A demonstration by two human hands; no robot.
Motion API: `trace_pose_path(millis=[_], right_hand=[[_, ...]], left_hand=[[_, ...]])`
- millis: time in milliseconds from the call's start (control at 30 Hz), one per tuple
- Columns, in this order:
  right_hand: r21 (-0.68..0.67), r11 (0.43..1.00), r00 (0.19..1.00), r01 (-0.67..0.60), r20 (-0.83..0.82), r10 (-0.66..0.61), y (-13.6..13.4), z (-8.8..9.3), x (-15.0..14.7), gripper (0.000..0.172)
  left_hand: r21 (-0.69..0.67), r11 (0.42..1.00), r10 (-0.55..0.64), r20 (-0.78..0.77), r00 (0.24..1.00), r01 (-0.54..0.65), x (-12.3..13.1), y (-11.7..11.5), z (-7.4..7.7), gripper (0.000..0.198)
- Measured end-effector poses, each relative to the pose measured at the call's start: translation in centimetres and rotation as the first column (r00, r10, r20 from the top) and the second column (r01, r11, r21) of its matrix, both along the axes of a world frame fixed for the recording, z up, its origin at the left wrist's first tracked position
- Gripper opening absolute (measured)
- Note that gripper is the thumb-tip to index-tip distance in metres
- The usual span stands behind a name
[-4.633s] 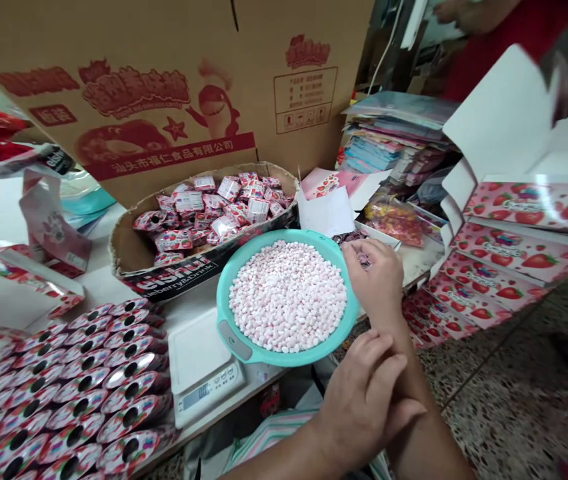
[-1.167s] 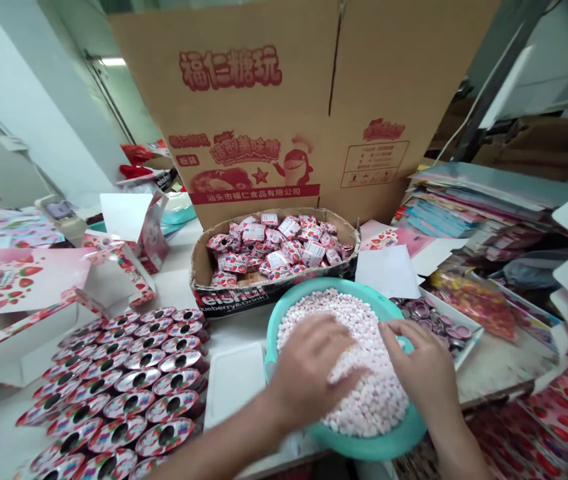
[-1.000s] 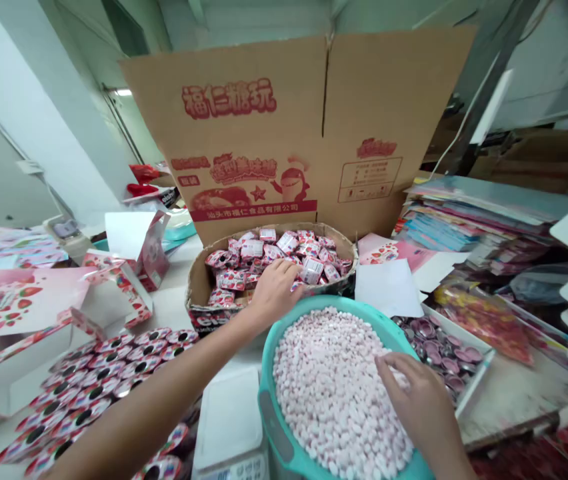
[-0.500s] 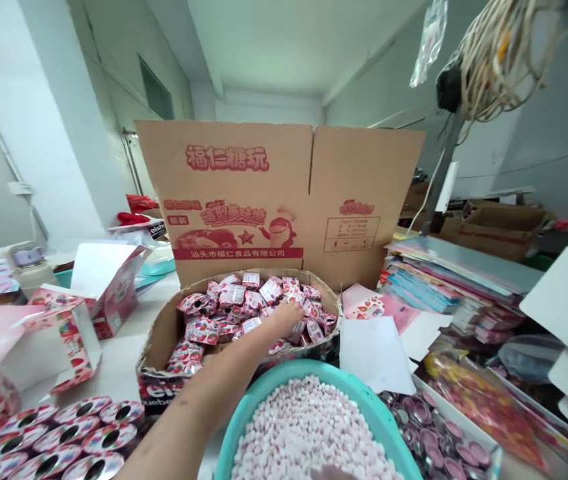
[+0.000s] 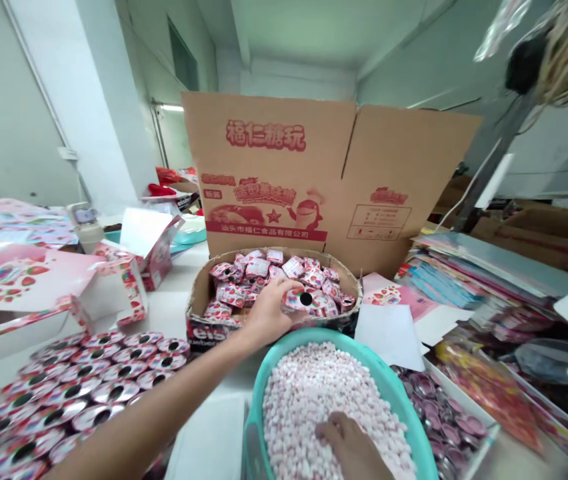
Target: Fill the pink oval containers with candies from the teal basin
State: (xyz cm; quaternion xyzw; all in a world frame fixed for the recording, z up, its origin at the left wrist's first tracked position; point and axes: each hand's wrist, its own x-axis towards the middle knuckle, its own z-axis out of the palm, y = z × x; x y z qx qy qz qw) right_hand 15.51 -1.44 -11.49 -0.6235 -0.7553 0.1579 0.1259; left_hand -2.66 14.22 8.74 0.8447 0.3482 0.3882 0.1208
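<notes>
Right hand [image 5: 349, 447] on pale pink candies [image 5: 314, 393], fingers [image 5: 327, 427] slightly spread, inside a teal basin [image 5: 284, 348]. Just beyond the basin's far rim, left hand [image 5: 269, 313] with fingers clamped around a strawberry-print canister [image 5: 311, 301], over a cardboard tray [image 5: 197, 300] of wrapped sweets [image 5: 257, 268]; behind the tray, a printed carton [image 5: 374, 160].

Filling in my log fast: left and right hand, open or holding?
Left hand: closed, holding a strawberry-print packet.
Right hand: half-curled in the pink candies; cannot tell whether it holds any.
</notes>
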Motion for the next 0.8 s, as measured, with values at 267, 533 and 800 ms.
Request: trace_pose_path(millis=[267,533,800], right_hand=[[-0.098,0.995,0.997,0.000,-0.081,-0.008,-1.0,4.6,-1.1,0.043],[-0.279,0.951,0.820,0.132,-0.509,-0.263,0.9,4.9,-0.9,0.020],[-0.495,0.866,0.346,0.065,-0.803,-0.485,2.1,5.9,-0.9,0.029]], left_hand=[[-0.452,0.892,0.195,0.410,0.891,0.013,-1.6,-12.6,-4.4,0.034],[-0.580,0.814,0.286,0.453,0.844,0.036,-1.8,-14.1,-6.5,0.037],[-0.576,0.817,0.255,0.407,0.877,0.030,-1.4,-14.4,-7.0,0.039]])
